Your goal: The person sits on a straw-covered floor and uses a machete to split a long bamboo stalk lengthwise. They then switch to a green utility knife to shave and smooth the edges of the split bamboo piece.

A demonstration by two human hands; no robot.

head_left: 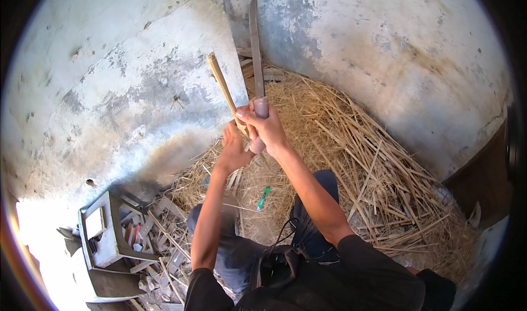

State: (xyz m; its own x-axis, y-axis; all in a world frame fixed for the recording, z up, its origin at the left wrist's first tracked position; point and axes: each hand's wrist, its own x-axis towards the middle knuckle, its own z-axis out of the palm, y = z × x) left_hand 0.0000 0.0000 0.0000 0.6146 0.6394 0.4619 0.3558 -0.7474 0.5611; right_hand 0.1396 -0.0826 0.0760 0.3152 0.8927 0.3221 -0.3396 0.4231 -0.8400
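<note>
Tan, the slim straight stick (pixel 221 80) we seem to be positioning needs steadying next, our right hand (pixel 268 125) grasping the long mauve-handled metal knife (pixel 256 53), the hold of our left hand (pixel 234 153) unclear.

the long knife (pixel 255 53) is barring the way beyond the right hand (pixel 267 127); a gap is lying between knife and stick (pixel 222 84); walls (pixel 373 53) are rising behind.

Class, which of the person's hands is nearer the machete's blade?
The right hand: it grips the handle below the blade; the left hand is lower and farther left.
</note>
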